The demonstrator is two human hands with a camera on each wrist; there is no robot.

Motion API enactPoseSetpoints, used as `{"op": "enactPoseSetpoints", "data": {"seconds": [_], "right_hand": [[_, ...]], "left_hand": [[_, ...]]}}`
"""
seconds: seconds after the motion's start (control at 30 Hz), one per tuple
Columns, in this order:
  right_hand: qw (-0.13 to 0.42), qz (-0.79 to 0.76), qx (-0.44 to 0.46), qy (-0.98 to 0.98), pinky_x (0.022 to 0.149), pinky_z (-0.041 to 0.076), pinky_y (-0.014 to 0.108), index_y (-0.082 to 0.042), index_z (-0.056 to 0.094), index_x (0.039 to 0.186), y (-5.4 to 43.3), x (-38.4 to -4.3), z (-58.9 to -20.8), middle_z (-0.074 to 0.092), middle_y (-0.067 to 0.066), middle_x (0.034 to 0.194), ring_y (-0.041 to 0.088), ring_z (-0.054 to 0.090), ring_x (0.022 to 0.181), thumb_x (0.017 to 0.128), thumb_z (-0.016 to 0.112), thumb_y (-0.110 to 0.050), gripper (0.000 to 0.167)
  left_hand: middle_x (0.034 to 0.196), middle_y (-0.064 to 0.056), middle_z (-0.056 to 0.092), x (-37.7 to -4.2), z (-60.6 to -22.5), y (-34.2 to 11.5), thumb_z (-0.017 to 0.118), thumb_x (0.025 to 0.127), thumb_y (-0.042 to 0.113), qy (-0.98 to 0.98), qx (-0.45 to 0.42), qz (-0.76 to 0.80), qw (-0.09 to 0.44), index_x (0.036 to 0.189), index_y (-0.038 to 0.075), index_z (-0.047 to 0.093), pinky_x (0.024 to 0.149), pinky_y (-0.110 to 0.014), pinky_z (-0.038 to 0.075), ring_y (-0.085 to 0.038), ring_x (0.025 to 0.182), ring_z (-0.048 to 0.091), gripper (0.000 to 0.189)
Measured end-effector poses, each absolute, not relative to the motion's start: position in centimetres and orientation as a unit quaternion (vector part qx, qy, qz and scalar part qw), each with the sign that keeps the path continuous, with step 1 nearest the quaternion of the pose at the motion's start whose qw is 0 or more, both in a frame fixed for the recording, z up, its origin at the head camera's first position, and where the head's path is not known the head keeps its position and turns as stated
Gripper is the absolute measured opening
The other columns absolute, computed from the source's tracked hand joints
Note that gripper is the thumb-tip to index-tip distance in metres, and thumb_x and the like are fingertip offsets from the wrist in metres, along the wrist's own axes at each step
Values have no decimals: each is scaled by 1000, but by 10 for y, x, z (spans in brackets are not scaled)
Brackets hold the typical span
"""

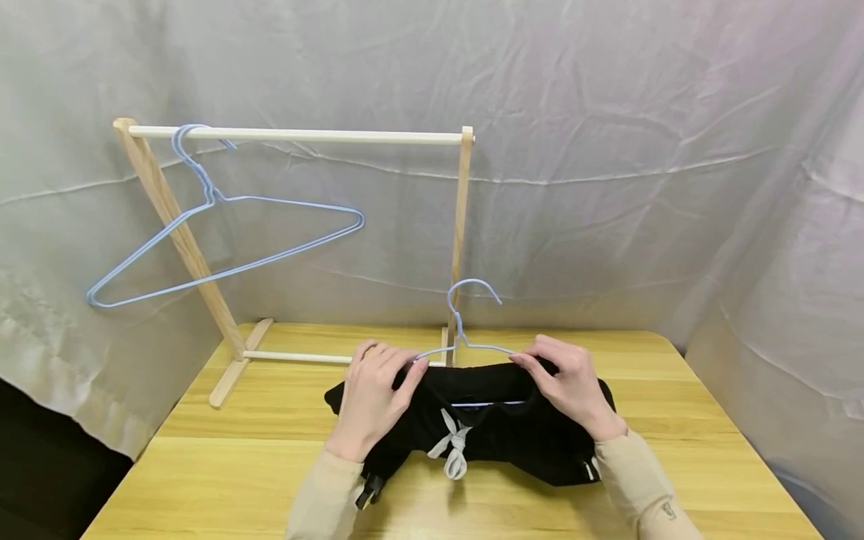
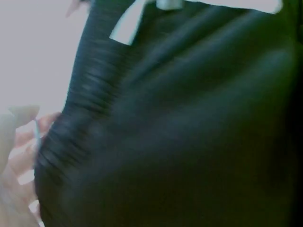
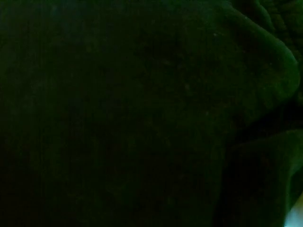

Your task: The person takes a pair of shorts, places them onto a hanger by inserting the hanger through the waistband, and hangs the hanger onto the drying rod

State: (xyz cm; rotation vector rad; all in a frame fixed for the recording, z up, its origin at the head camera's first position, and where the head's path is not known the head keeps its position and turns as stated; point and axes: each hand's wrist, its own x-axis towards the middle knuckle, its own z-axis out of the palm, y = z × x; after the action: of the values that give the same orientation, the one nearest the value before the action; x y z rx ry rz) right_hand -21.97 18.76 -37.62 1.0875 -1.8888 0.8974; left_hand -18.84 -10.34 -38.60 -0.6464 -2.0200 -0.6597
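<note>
A black garment (image 1: pixel 499 442) with a gathered waistband (image 2: pixel 90 94) and a grey drawstring bow (image 1: pixel 455 446) hangs around a light-blue wire hanger (image 1: pixel 460 322). The hanger's hook and upper shoulders stick out above the waistband, and part of its lower bar shows inside the opening. With thumb and fingertips my left hand (image 1: pixel 374 394) pinches the left shoulder of the hanger at the fabric's edge. On the other side, my right hand (image 1: pixel 567 382) pinches the hanger's right shoulder. Dark cloth fills the right wrist view, hiding that hand there.
Behind and to the left stands a wooden rack (image 1: pixel 297 136) with light-blue hangers (image 1: pixel 223 270) on its top rail. Its right post (image 1: pixel 462 210) rises just behind the held hanger's hook. Grey curtains (image 1: pixel 607 225) enclose the back and sides of the wooden table (image 1: pixel 223 480).
</note>
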Motion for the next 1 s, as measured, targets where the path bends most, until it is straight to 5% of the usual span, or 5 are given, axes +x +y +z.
{"op": "enactPoseSetpoints", "data": {"seconds": [0.17,0.37,0.67,0.87,1.0], "right_hand": [[368,329,411,-767,61,40,19,-14,72,79,183,-221,-373,59,-9,71,-1,49,63,86,77,-8,10],[278,375,403,-787,61,42,20,-15,71,77,178,-226,-364,61,-9,74,0,52,68,83,76,2,19],[218,437,366,-792,60,48,21,-14,70,82,176,-236,-347,65,-2,77,-1,57,74,90,67,5,21],[167,467,306,-812,66,52,20,-7,72,95,172,-248,-328,66,-8,89,1,60,76,96,65,-5,8],[153,498,280,-806,64,57,29,2,69,107,164,-261,-307,67,-6,98,4,61,76,98,63,-7,14]], "left_hand": [[81,6,72,-189,-369,-98,73,93,24,-837,-277,-322,345,97,15,77,67,-25,50,-7,69,62,11],[69,10,67,-195,-357,-98,76,90,28,-850,-247,-398,240,88,19,77,57,-17,43,2,59,52,10],[56,15,42,-196,-346,-103,80,84,41,-866,-174,-399,248,71,25,69,47,-21,27,-2,49,37,23],[54,13,44,-198,-336,-113,80,82,48,-872,-136,-383,274,68,26,69,48,-24,30,-4,50,39,28],[54,12,43,-200,-329,-120,80,80,53,-876,-111,-368,291,66,27,68,48,-27,33,-8,51,43,31]]}}
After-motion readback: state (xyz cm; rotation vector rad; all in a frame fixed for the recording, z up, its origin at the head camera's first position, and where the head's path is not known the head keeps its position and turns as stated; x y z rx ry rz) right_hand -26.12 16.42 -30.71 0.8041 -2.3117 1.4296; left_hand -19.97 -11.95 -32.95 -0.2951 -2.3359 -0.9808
